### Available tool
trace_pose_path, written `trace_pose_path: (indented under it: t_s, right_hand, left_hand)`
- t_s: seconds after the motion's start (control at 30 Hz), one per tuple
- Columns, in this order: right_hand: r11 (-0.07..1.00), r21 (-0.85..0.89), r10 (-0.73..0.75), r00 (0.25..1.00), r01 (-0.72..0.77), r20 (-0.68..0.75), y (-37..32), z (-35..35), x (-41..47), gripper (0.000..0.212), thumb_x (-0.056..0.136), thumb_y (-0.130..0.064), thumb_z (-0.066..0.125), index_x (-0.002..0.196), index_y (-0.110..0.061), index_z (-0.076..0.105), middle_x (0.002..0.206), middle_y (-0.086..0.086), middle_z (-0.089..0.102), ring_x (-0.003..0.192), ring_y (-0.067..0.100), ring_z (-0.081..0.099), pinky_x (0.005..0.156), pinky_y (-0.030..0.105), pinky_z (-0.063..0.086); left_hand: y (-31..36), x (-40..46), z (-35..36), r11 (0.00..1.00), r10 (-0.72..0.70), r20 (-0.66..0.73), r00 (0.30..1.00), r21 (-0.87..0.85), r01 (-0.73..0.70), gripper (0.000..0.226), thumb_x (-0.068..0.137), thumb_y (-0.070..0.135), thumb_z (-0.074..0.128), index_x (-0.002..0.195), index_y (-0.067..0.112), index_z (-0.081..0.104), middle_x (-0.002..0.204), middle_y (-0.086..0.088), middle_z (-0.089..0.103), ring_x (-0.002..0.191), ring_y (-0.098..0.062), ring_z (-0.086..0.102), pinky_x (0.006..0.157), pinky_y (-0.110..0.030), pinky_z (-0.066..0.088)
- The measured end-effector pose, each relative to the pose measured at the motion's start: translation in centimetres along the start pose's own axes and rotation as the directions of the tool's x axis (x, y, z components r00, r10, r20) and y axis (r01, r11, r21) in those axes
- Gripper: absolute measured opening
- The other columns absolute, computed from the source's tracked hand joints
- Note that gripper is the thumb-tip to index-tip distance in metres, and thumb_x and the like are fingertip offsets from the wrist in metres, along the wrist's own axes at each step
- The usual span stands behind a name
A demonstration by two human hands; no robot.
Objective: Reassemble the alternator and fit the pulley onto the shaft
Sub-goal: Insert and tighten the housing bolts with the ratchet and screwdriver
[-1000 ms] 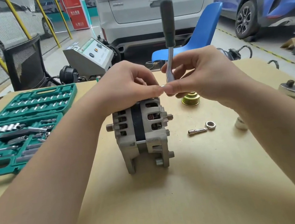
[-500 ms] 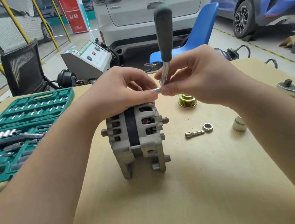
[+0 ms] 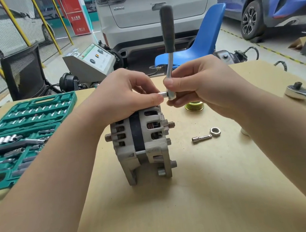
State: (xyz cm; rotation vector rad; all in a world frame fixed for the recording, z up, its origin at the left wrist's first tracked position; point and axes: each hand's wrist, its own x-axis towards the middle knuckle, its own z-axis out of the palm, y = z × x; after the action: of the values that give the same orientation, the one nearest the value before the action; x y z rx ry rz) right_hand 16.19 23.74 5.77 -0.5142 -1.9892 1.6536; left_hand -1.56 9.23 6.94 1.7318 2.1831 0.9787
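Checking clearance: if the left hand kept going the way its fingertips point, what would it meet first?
The socket that the left hand already pinches, then the ratchet head held by the right hand.

"119" on red sign (image 3: pixel 77 13)

Blue chair (image 3: pixel 204 39), white car (image 3: pixel 157 10) behind table (image 3: pixel 214 194).
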Motion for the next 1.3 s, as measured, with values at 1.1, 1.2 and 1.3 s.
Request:
trace_pose_path:
  t_s: [1.1,1.2,1.3]
  right_hand:
    - [0.999,0.004,0.037,0.989,-0.038,0.141,0.8,-0.7,0.5,0.051,0.067,-0.04,0.091,0.098,-0.002,0.076,0.085,0.022,0.077,0.077,0.035,0.079,0.06,0.026,0.062]
    - [0.976,-0.136,-0.15,0.976,0.171,0.155,0.4,-1.2,0.3,0.05,0.067,-0.027,0.093,0.099,0.005,0.073,0.086,0.02,0.077,0.08,0.038,0.078,0.07,0.038,0.066]
    - [0.867,-0.322,-0.325,0.921,0.381,0.214,0.0,-1.2,-0.2,0.031,0.071,-0.005,0.095,0.092,0.002,0.074,0.088,0.016,0.077,0.083,0.022,0.079,0.08,0.037,0.065]
  left_hand:
    - [0.3,-0.7,0.3,0.995,0.009,-0.053,0.999,-0.102,-0.014,0.003,0.086,0.036,0.086,0.085,0.035,0.084,0.081,0.009,0.079,0.079,-0.009,0.074,0.059,-0.01,0.052]
    - [0.4,-0.6,0.2,0.993,-0.01,-0.047,0.999,-0.117,0.005,0.003,0.085,0.034,0.087,0.084,0.036,0.085,0.079,0.008,0.079,0.074,-0.008,0.074,0.06,-0.013,0.055]
    - [0.4,-0.7,0.1,0.991,-0.024,-0.046,0.999,-0.131,0.018,0.003,0.085,0.035,0.087,0.083,0.034,0.085,0.077,0.008,0.079,0.068,-0.004,0.073,0.059,-0.012,0.054]
